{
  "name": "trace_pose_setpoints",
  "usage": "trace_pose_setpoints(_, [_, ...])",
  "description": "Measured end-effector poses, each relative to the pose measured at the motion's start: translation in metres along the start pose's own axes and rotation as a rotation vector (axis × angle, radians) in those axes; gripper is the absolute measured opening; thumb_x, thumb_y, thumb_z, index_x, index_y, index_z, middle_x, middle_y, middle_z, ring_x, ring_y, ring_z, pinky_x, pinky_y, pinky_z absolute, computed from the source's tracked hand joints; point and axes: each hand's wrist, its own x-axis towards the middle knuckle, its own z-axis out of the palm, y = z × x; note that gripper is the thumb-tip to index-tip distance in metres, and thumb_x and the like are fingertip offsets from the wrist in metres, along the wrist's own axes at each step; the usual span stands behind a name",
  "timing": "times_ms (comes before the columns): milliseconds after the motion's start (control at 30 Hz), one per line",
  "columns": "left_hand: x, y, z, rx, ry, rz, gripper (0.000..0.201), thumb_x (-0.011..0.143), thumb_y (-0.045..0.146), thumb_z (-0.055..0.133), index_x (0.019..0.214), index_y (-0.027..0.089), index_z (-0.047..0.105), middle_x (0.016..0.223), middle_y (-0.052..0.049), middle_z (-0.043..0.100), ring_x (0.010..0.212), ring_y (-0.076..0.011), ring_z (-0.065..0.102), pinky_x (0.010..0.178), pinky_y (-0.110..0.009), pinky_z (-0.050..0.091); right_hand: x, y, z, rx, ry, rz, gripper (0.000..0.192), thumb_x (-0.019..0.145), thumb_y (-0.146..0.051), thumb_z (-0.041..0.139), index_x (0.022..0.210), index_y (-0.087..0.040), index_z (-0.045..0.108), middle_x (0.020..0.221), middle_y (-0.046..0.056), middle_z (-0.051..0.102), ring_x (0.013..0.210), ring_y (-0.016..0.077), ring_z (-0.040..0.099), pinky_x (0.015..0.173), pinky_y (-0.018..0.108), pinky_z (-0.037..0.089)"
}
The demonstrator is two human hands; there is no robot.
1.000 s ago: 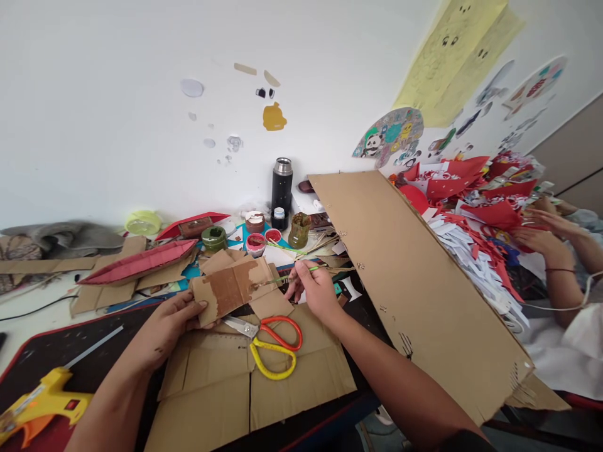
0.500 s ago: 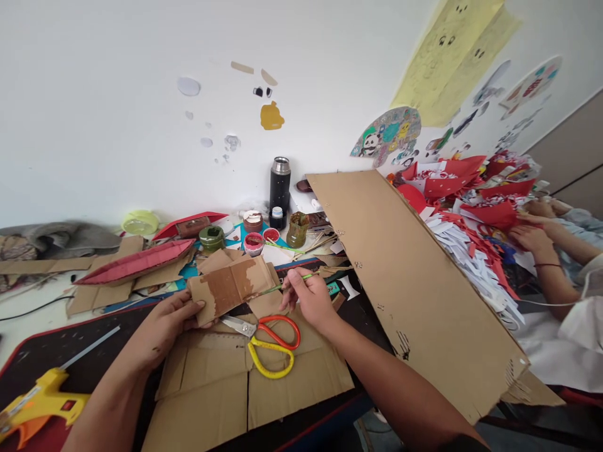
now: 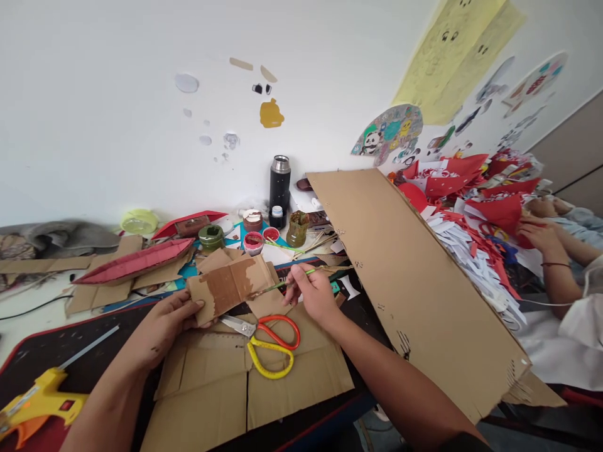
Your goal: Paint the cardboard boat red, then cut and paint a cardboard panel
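My left hand grips the lower left corner of a cardboard piece, thumb on top. Brown paint covers much of its face, with bare board at both ends. A green-handled paintbrush is pinched in my right hand, its tip at the right part of the painted area. Beneath both hands lies a larger creased cardboard sheet. Scissors with one red and one yellow handle rest on it, blades partly under the held piece.
Paint jars, a murky glass jar and a black flask stand along the wall. A yellow glue gun lies at left. A large cardboard panel leans at right, with a co-worker's hands beyond it.
My right hand and the brush have shifted slightly right and up. The left hand still holds the cardboard piece in place. The co-worker's hand has moved a little.
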Motion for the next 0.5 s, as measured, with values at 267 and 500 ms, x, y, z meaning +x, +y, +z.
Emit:
trace_pose_setpoints(267, [-0.001, -0.001, -0.003, -0.007, 0.006, -0.007, 0.052, 0.057, 0.035, 0.100, 0.103, 0.021, 0.081, 0.107, -0.010, 0.086, 0.093, -0.0352, 0.083, 0.077, -0.041, 0.070, 0.008, -0.002, -0.005, -0.028, 0.034, -0.016, 0.060, 0.095, -0.080, 0.061, 0.083, -0.022, 0.060, 0.053, -0.001, 0.067, 0.046, 0.0157, 0.067, 0.044, 0.021, 0.046])
trace_pose_setpoints(500, [-0.001, 0.001, 0.000, 0.020, 0.011, -0.014, 0.056, 0.054, 0.033, 0.099, 0.105, 0.022, 0.080, 0.106, -0.010, 0.086, 0.096, -0.0373, 0.082, 0.078, -0.043, 0.070, 0.006, -0.001, -0.018, -0.028, 0.105, -0.017, 0.061, 0.095, -0.082, 0.060, 0.082, -0.023, 0.058, 0.052, 0.000, 0.066, 0.044, 0.0167, 0.067, 0.043, 0.022, 0.047])
